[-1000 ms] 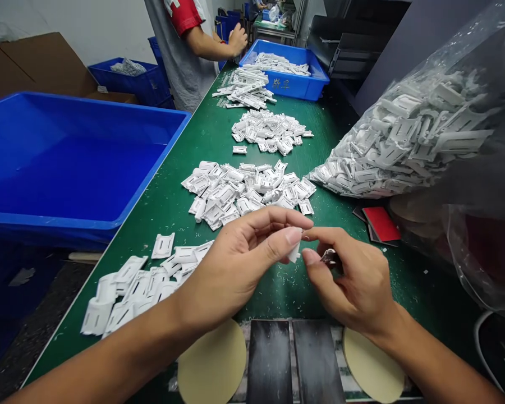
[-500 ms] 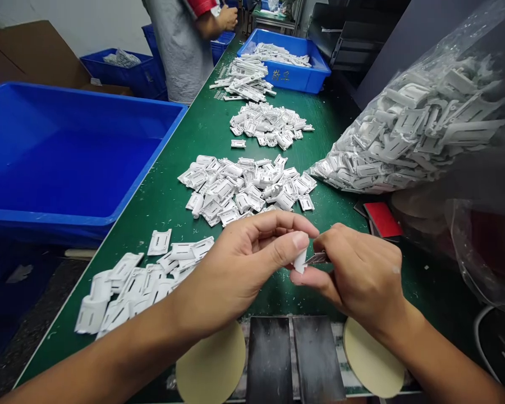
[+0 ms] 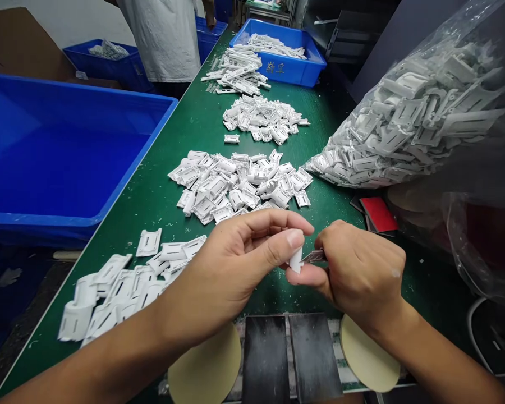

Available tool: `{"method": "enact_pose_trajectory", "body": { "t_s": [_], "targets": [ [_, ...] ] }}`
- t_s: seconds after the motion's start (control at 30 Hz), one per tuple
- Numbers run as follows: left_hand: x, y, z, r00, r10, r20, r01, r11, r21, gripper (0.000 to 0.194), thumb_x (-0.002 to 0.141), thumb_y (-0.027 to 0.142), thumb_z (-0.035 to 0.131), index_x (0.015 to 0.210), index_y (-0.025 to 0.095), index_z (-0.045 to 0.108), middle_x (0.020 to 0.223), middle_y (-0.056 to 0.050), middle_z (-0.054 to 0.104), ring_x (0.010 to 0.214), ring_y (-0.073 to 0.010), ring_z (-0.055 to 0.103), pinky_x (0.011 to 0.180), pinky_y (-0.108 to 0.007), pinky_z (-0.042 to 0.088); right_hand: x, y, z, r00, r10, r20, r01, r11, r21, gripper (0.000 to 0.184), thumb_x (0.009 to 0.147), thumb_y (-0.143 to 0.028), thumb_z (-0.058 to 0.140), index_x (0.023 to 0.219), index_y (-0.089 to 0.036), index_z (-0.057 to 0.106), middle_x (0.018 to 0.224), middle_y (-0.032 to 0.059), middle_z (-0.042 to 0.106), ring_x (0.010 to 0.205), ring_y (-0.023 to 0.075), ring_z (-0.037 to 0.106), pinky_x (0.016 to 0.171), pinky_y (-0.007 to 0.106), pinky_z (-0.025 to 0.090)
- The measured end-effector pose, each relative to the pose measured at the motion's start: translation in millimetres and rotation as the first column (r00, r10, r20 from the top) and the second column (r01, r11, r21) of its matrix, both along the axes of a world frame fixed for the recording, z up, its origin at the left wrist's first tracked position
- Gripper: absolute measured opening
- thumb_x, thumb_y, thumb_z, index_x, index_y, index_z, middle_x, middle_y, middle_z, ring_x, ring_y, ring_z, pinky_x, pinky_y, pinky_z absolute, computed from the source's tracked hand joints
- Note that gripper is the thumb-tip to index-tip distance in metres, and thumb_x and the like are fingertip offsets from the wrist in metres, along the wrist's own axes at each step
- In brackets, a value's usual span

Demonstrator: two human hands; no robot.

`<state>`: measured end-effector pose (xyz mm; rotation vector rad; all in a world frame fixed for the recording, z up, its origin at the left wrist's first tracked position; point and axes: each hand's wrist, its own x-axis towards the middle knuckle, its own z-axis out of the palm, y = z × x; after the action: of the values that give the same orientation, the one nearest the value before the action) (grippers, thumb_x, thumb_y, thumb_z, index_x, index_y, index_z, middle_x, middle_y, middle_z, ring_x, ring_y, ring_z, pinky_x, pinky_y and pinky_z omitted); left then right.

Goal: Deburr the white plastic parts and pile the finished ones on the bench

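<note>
Between the thumb and fingers of my left hand (image 3: 252, 255) is a small white plastic part (image 3: 296, 260), held nearly upright. My right hand (image 3: 359, 269) is closed around a short, flat metal blade (image 3: 315, 256). The blade's tip meets the part's right edge or lies very close to it. My right thumb is by the part's lower end, and most of the blade's rear is hidden in my fist. A heap of white plastic parts (image 3: 212, 188) lies beyond my hands. Another group of larger white parts (image 3: 118, 292) lies left of my left forearm.
Along the green table (image 3: 155, 191) are further piles of white parts (image 3: 263, 119) and a blue bin (image 3: 297, 73). A clear bag of parts (image 3: 408, 118) leans in at right. A large blue tub (image 3: 67, 221) stands left; a person (image 3: 162, 39) stands behind it.
The view has shifted slightly, so the table things sit a little further left. My hands keep nearly the same pose on the part and blade. The person at the back has moved left.
</note>
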<state>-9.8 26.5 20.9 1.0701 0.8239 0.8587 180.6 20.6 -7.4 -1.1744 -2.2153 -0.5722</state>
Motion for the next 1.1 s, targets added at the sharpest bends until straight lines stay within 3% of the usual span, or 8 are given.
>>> {"method": "enact_pose_trajectory", "body": {
  "t_s": [0.73,1.1],
  "targets": [
    [-0.1,-2.7,1.3,0.999,-0.01,0.044,0.013,0.997,-0.077,0.012,0.094,0.033,0.064,0.096,0.026,0.074,0.088,0.004,0.065,0.081,-0.008,0.057,0.079,-0.02,0.046,-0.8,0.3,1.2,1.0,-0.001,0.005,0.0,0.999,0.055,0.063,0.098,-0.065,0.03,0.058,-0.02,0.047,0.049,-0.0016,0.04,0.047,0.0118,0.034,0.051,0.033,0.02],
    [-0.2,-2.8,1.0,0.999,0.006,0.032,-0.004,0.998,-0.056,0.011,0.093,0.033,0.065,0.096,0.027,0.074,0.092,0.004,0.066,0.085,-0.008,0.057,0.076,-0.018,0.046,-1.6,0.0,2.1,1.0,0.0,0.015,-0.001,0.998,0.066,0.063,0.099,-0.064,0.03,0.057,-0.02,0.044,0.05,-0.0023,0.038,0.048,0.0114,0.031,0.051,0.034,0.017]
  ]
}}
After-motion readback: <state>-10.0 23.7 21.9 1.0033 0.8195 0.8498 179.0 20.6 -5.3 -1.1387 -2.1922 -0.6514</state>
